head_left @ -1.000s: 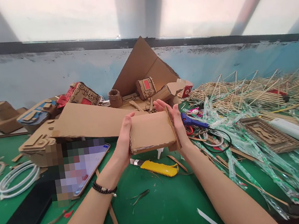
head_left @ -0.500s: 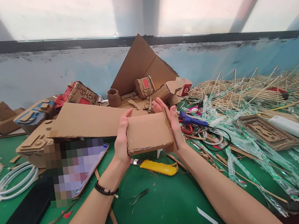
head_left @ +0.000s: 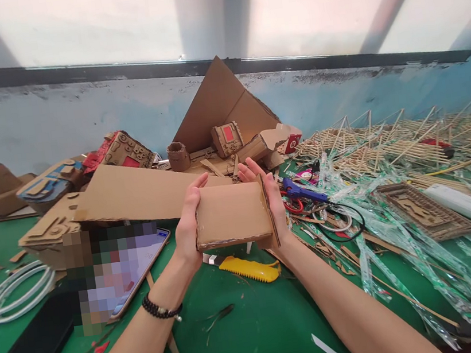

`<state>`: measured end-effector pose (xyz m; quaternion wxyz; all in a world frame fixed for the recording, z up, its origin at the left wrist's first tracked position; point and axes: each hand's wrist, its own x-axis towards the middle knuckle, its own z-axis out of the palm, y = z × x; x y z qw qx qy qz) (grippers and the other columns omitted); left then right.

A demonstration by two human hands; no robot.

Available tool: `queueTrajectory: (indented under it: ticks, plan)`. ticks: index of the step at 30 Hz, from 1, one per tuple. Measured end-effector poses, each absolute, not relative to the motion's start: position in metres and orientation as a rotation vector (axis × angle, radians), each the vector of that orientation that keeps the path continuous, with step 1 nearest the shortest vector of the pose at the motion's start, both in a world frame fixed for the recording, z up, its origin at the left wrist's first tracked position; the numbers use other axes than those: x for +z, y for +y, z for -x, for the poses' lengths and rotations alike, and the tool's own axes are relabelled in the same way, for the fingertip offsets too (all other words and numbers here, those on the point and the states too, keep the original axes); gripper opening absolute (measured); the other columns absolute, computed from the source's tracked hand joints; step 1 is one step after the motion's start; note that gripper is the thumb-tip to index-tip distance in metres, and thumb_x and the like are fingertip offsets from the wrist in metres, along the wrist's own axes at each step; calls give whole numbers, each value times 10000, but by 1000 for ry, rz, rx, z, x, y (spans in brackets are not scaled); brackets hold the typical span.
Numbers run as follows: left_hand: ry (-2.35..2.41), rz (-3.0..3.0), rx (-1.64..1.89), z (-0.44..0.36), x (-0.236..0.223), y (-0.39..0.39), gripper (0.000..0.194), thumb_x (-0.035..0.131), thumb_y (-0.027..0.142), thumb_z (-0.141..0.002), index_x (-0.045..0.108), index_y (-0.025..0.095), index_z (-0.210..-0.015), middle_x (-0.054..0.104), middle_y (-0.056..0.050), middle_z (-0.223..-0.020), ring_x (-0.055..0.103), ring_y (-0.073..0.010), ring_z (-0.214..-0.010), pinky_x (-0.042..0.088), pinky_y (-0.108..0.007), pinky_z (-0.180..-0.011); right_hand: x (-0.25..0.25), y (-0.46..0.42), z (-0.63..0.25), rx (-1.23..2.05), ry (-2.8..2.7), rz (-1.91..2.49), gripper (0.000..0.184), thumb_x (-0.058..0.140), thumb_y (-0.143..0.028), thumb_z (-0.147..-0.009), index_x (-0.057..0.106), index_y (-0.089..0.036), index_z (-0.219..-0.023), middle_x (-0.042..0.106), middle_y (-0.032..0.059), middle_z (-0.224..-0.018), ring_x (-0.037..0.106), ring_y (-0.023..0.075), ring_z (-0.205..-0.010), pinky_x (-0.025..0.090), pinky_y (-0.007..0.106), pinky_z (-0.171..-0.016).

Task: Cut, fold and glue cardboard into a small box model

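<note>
Holding the cardboard box (head_left: 230,214) between both palms, the left hand (head_left: 188,224) presses its left side while the right hand (head_left: 275,206) lies against the upright flap (head_left: 268,212) on its right, so the grip of each is on the box. It sits above the green bench (head_left: 256,330), over the yellow cutter (head_left: 250,268). A phone (head_left: 137,267) lies to the left; a blue glue gun (head_left: 304,190) rests near the right hand, beside plastic wrap (head_left: 402,258) and thin sticks (head_left: 357,143).
</note>
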<state>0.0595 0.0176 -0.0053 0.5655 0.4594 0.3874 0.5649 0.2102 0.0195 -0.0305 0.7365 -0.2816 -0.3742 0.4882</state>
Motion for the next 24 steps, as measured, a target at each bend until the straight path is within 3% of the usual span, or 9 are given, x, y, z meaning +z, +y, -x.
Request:
queueTrajectory:
  ticks: [6, 16, 20, 24]
  plan:
    - [900, -1069, 1340, -60, -5, 17, 544, 538, 601, -1021, 671, 282, -1441, 585, -41, -1629, 555, -335, -1455, 536, -381, -1078, -30, 19, -210, 1086, -786, 589, 495, 593, -658, -1002, 707, -391, -1403, 665, -27, -1555, 482, 235, -1576, 263, 468, -1368]
    - [944, -994, 1314, -56, -9, 25, 609, 524, 719, -1013, 682, 339, -1461, 586, -13, -1637, 543, -317, -1501, 508, -389, -1178, -36, 27, -211, 1130, -745, 649, 488, 636, -657, -962, 732, -358, -1335, 676, -2, -1537, 505, 250, -1547, 322, 477, -1335]
    - [920, -928, 1231, -54, -5, 27, 602, 526, 637, -1037, 592, 345, -1560, 557, -15, -1669, 537, -307, -1525, 513, -413, -1201, -30, 29, -219, 1179, -710, 723, 494, 666, -652, -933, 741, -336, -1305, 704, 13, -1490, 561, 256, -1487, 426, 441, -1261]
    - [895, -1146, 1230, -53, -8, 28, 623, 478, 608, -1065, 520, 328, -1619, 492, -34, -1722, 447, -309, -1598, 435, -445, -1272, -27, 32, -233, 1239, -723, 779, 486, 709, -635, -889, 750, -295, -1234, 786, 34, -1301, 724, 271, -1209, 590, 402, -1013]
